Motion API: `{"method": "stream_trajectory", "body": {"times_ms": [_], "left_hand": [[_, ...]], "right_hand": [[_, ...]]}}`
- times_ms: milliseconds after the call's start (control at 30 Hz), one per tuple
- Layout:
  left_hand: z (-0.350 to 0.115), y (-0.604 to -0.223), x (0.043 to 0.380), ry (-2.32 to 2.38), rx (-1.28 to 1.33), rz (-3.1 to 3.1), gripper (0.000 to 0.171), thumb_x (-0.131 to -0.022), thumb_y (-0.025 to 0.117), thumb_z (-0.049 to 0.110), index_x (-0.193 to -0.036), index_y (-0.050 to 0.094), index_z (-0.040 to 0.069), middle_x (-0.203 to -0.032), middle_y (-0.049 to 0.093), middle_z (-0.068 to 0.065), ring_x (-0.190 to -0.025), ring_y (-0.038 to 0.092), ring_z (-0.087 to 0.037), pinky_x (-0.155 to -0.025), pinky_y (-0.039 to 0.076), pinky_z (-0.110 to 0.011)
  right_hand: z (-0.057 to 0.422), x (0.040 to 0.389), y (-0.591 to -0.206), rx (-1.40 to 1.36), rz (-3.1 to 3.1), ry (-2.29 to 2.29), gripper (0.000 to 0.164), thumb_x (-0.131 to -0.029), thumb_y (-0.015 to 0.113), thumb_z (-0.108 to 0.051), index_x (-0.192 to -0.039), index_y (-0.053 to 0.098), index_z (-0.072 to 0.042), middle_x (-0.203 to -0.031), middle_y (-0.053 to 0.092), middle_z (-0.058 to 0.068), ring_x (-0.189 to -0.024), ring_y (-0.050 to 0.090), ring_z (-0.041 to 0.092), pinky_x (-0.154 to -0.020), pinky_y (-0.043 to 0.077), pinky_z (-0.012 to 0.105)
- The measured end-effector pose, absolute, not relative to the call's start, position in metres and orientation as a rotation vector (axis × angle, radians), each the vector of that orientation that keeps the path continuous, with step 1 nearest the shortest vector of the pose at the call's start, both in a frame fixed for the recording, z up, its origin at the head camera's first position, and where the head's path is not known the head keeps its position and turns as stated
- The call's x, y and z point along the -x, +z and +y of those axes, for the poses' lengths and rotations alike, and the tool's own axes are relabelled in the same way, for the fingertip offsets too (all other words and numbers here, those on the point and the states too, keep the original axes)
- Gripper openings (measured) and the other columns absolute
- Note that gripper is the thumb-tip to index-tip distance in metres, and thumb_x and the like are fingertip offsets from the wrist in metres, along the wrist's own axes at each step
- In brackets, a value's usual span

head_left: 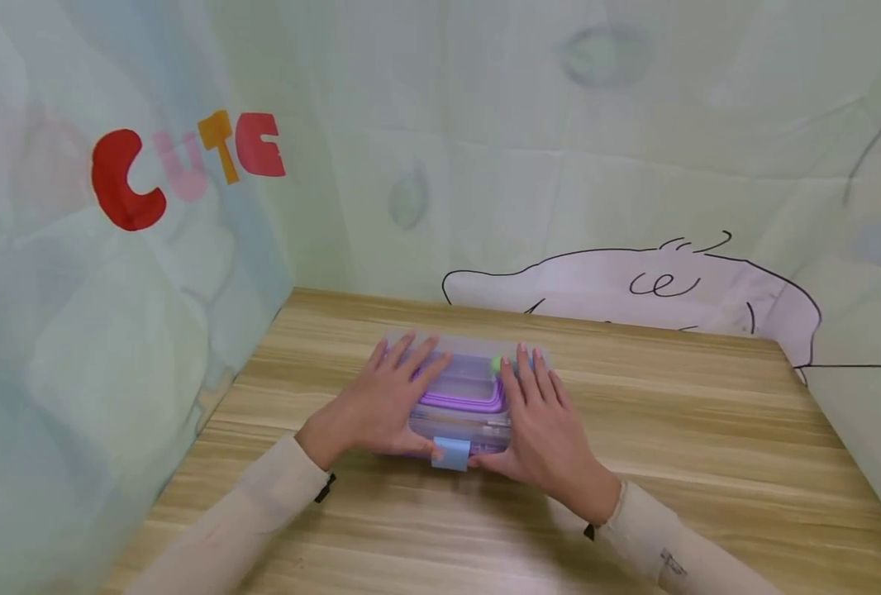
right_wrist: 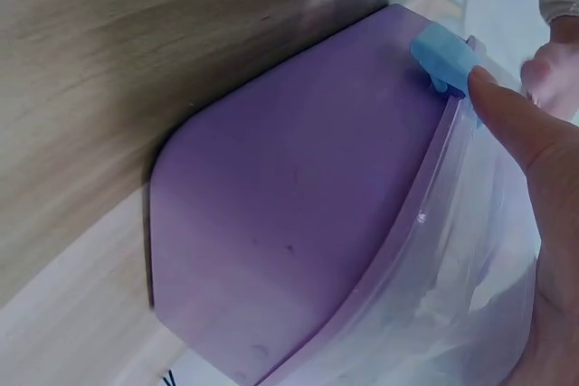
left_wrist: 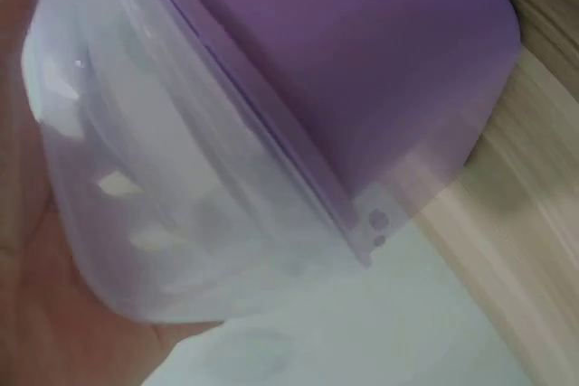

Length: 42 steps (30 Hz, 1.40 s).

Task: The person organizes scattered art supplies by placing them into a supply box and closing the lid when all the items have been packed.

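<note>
A storage box with a purple base (right_wrist: pixel 289 187) and a clear lid (head_left: pixel 459 380) stands on the table, its lid lying on top. A purple handle (head_left: pixel 463 405) lies flat on the lid, and a light blue latch (head_left: pixel 451 454) hangs over the front edge. Across the lid's left side rests my left hand (head_left: pixel 381 405), fingers straight and spread, thumb at the latch's left edge. My right hand (head_left: pixel 548 434) presses the right side with straight fingers. Its thumb (right_wrist: pixel 525 128) touches the latch in the right wrist view. What the box contains is hard to make out.
The wood-grain tabletop (head_left: pixel 708 463) extends around the box. A printed cloth wall stands behind it, with a cartoon drawing (head_left: pixel 664 285), and another on the left bears coloured letters (head_left: pixel 128 182). A green round piece (head_left: pixel 496 365) shows beside the right fingers.
</note>
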<state>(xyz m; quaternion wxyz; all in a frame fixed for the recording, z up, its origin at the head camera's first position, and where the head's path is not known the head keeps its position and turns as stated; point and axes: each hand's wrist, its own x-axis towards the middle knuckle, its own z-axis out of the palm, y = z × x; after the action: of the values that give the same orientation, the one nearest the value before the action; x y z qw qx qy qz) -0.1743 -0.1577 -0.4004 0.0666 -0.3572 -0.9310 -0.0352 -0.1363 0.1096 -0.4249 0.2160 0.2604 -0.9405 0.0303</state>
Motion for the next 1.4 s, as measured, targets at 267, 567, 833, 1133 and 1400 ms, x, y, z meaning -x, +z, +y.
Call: {"method": "stream_trajectory", "body": {"times_ms": [267,567,833,1133,1400], "left_hand": [[-0.15,-0.401,0.164,0.013,1.043,-2.767,0.136,-0.056,0.071,0.091,-0.162,0.026,0.017,-0.166,0.025,-0.018,-0.147,0.026,-0.053,-0.109,0.027,-0.078],[-0.148,-0.406,0.159,0.089,0.997,-2.667,0.135,-0.054,0.075,0.088,-0.16,0.033,0.017,-0.162,0.034,-0.018,-0.142,0.036,-0.053,-0.1,0.036,-0.08],[-0.149,-0.407,0.158,0.107,0.994,-2.655,0.135,-0.054,0.077,0.086,-0.16,0.033,0.015,-0.162,0.034,-0.018,-0.143,0.035,-0.053,-0.1,0.036,-0.08],[-0.147,-0.407,0.158,0.09,0.991,-2.68,0.133,-0.055,0.08,0.083,-0.16,0.032,0.016,-0.162,0.033,-0.018,-0.143,0.033,-0.053,-0.099,0.034,-0.082],[-0.146,-0.408,0.158,0.083,0.998,-2.67,0.133,-0.055,0.082,0.081,-0.16,0.033,0.015,-0.162,0.034,-0.018,-0.143,0.034,-0.053,-0.098,0.035,-0.082]], "right_hand": [[0.104,0.14,-0.42,-0.683,-2.707,0.05,0.137,-0.06,0.068,-0.092,-0.154,0.036,0.002,-0.161,0.029,0.031,-0.148,0.029,0.047,-0.114,0.037,0.062],[0.1,0.139,-0.42,-0.695,-2.677,0.014,0.138,-0.057,0.069,-0.092,-0.151,0.04,0.005,-0.157,0.035,0.031,-0.145,0.035,0.048,-0.111,0.039,0.064],[0.1,0.137,-0.423,-0.744,-2.599,-0.086,0.135,-0.06,0.066,-0.093,-0.149,0.043,0.006,-0.153,0.042,0.031,-0.141,0.041,0.049,-0.107,0.042,0.065],[0.102,0.138,-0.426,-0.779,-2.525,-0.129,0.132,-0.064,0.064,-0.092,-0.148,0.045,0.008,-0.149,0.047,0.031,-0.137,0.047,0.048,-0.104,0.046,0.065],[0.104,0.139,-0.429,-0.791,-2.474,-0.15,0.129,-0.065,0.063,-0.092,-0.146,0.047,0.008,-0.146,0.051,0.03,-0.135,0.05,0.047,-0.105,0.045,0.064]]}}
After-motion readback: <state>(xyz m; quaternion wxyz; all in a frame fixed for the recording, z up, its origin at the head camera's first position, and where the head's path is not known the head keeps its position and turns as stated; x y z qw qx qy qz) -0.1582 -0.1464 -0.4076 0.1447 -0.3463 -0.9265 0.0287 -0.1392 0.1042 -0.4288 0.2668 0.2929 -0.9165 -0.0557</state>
